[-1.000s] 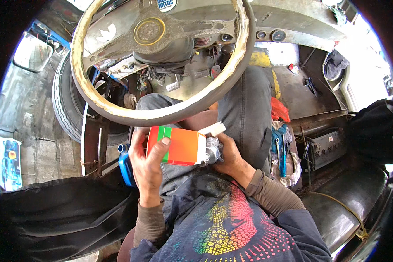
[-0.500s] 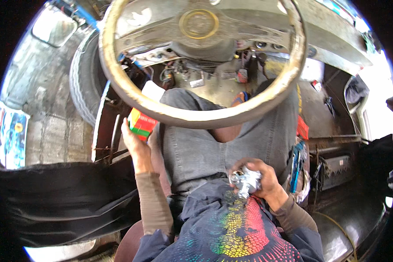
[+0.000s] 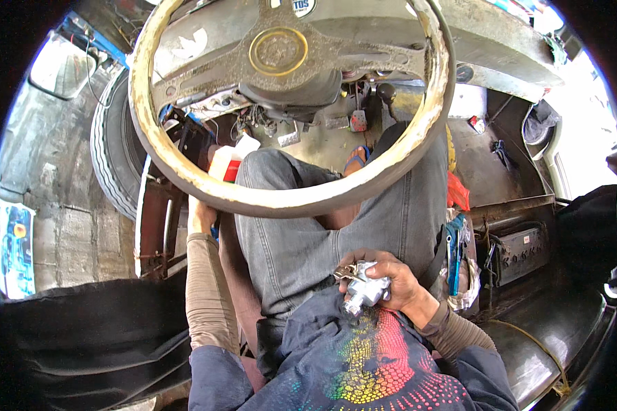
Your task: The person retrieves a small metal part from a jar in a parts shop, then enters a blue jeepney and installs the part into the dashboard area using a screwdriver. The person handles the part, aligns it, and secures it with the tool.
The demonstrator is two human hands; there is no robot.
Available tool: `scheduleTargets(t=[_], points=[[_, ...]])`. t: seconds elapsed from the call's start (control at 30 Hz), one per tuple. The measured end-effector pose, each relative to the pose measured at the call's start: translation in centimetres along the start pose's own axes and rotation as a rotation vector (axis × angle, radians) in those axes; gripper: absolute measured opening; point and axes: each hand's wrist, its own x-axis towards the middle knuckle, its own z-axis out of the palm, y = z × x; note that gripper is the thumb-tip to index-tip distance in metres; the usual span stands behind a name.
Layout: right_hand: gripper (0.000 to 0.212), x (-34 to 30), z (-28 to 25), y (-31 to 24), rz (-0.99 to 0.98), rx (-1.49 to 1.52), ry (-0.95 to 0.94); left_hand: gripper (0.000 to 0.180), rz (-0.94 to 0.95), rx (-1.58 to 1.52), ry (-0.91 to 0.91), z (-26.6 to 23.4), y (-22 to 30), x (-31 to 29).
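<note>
My right hand [image 3: 401, 284] is closed around a small silvery metal part [image 3: 369, 288], held just above my lap in front of my shirt. A short stub points down from the part, and a darker brownish piece sticks out at its left end. My left hand [image 3: 201, 218] is beside my left knee, its fingers largely hidden behind the rim of the worn steering wheel [image 3: 284, 205]. Above that hand, a small red and white cardboard box [image 3: 225, 164] with a raised white flap shows through the wheel, apparently still in my grip.
Pedals [image 3: 358, 120] and loose wiring [image 3: 250, 123] lie below the dashboard. A tire [image 3: 113, 147] stands on the left. Beside my right thigh are a red plastic bag [image 3: 458, 192] and a blue tool-like item [image 3: 454, 255]. The wheel rim crosses above my knees.
My left hand and the box have moved forward, partly behind the steering wheel rim. The metal part has turned in my right hand. The whole view has shifted slightly.
</note>
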Motion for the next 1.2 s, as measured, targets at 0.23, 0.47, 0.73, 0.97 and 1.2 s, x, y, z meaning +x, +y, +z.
scheduleTargets(t=[0.23, 0.47, 0.73, 0.97, 1.2], points=[[0.049, 0.1, -0.6, 0.7, -0.083, -0.008, 0.085, 0.034, 0.405, 0.596, 0.476, 10.6, 4.2, -3.5], [0.046, -0.4, 0.4, 1.8, -0.259, -0.283, 0.216, 0.061, -0.027, 0.881, -0.598, 23.9, 6.7, -24.1], [0.055, -1.3, 1.8, -0.1, -0.412, -0.171, 0.258, 0.076, 0.173, 0.956, -0.769, 27.7, 2.7, -25.9], [0.04, -0.7, 4.2, -4.4, -0.467, -0.457, 0.468, 0.054, -0.139, 0.466, -0.826, 24.2, 3.1, -23.5], [0.036, 1.9, 3.5, -3.0, -0.17, -0.593, 0.31, 0.062, -0.142, -0.599, -0.591, 17.1, 4.5, -19.8]])
